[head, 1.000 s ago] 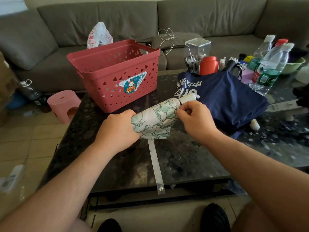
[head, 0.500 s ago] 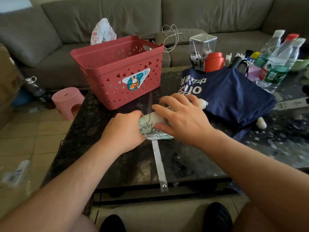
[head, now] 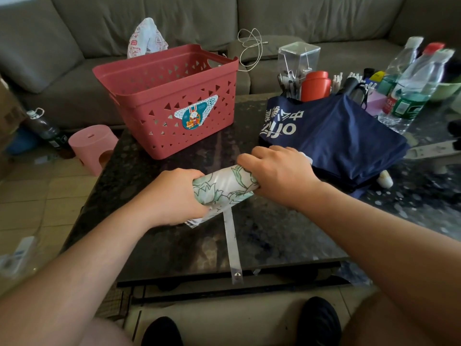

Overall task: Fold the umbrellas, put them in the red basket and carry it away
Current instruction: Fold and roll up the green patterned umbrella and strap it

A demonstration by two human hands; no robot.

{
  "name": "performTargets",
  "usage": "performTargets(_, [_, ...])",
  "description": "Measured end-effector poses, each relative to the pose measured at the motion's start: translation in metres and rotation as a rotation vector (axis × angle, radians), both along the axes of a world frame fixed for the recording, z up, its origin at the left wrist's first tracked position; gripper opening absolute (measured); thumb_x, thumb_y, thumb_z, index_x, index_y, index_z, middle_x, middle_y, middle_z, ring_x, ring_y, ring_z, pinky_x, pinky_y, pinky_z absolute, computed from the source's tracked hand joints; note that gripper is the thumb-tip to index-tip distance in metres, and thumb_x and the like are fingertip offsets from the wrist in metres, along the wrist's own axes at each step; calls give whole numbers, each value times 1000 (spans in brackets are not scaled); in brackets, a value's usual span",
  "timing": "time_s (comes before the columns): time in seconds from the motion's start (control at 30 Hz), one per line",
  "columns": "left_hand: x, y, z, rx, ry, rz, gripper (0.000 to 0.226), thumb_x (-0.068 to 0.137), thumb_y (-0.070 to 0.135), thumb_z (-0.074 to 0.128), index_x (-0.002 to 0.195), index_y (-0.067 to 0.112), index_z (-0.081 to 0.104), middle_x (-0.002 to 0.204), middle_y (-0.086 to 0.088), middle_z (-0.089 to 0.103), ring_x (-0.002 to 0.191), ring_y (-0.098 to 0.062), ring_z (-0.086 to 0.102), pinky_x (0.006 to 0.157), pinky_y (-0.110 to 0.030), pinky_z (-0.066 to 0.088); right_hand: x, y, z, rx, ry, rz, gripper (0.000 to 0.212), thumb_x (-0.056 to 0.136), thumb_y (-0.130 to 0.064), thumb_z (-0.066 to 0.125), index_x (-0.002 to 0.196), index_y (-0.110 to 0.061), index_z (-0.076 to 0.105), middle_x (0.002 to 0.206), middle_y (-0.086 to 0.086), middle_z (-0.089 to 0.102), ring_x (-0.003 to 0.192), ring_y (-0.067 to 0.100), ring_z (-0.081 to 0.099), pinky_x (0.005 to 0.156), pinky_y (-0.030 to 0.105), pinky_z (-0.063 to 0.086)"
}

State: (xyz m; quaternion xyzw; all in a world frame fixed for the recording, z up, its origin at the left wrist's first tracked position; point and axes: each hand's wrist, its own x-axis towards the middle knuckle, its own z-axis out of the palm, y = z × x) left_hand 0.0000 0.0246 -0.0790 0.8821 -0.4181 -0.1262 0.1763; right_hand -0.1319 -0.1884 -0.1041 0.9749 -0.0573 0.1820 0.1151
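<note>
both hands are wrapping around the rolled-up white umbrella with the green floral print (head: pixel 224 184), holding it just above the dark speckled stone table (head: pixel 154 236). the left hand (head: pixel 174 196) is gripping the near end with fingers curled round the fabric, and the right hand (head: pixel 279 171) is gripping the far end the same way, knuckles up. the umbrella's pale closure strap with a metal snap (head: pixel 232 248) is hanging loose from the roll and trailing across the table toward the near edge.

the red plastic basket with triangle cutouts and a cartoon sticker (head: pixel 172 101) is sitting on the table behind the hands, near but apart from them. the navy blue umbrella with white lettering (head: pixel 336 136) is lying spread out and unfolded on the table to the right, its near edge just beside the right hand. clear plastic water bottles (head: pixel 414 81) are standing at the far right, and a grey fabric sofa (head: pixel 299 18) is running along the back.
</note>
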Motion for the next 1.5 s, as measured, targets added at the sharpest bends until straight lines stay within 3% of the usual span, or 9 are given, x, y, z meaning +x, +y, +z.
performTargets(0.27, [13,-1,-6,107,-184,-134,31,72,39,82,94,34,60,90,12,59,81,-9,60,69,-36,55,0,17,17,162,200,-112,35,76,-49,68,104,-36,53,82,-8,60,73,24,61,56,34,52])
performTargets(0.4, [15,-7,-10,101,-381,-162,35,83,30,74,109,39,52,93,12,60,85,-18,62,67,-39,54,2,15,33,480,456,-172,34,68,-49,76,94,-36,59,82,-10,65,76,19,66,66,38,59])
performTargets(0.5, [11,-9,-11,132,-329,-211,35,83,30,74,110,40,54,91,13,63,81,-14,62,66,-38,55,2,2,38,717,642,-141,37,60,-35,82,93,-38,66,84,-7,73,72,20,74,67,45,65])
performTargets(0.73, [14,-7,-7,153,-146,-117,20,76,25,71,90,34,61,82,12,67,73,-8,62,57,-28,49,-2,11,15,212,358,-57,70,71,-62,72,132,-41,47,115,-9,62,106,23,60,81,41,55])
performTargets(0.83, [16,-5,-3,131,-58,-79,20,72,21,74,84,31,61,79,11,68,71,-9,63,55,-26,44,0,18,3,79,190,-18,73,73,-57,75,135,-30,50,114,-4,62,102,29,58,78,44,53])
performTargets(1.03, [24,3,-3,234,106,-128,21,62,23,73,78,29,61,75,7,70,69,-17,68,58,-36,53,-4,24,10,182,237,14,45,79,-47,68,118,-36,50,97,-9,60,85,24,62,58,33,42])
performTargets(1.3, [26,8,10,384,195,-123,35,56,46,78,81,21,73,77,3,77,71,-22,72,64,-39,58,-7,22,26,222,377,56,40,74,-54,67,105,-32,58,90,-9,63,84,21,64,69,38,57])
performTargets(1.43, [26,9,5,430,59,-168,47,60,51,79,105,43,69,93,17,74,86,-10,70,77,-39,62,-5,31,18,235,424,9,35,76,-52,65,103,-32,57,88,-8,60,83,25,64,69,39,57])
performTargets(1.5, [22,9,4,380,10,-254,87,64,52,78,144,59,44,124,23,61,115,-7,59,93,-31,55,-3,36,13,233,417,-10,33,78,-50,65,105,-32,56,94,-6,62,84,25,64,67,39,56])
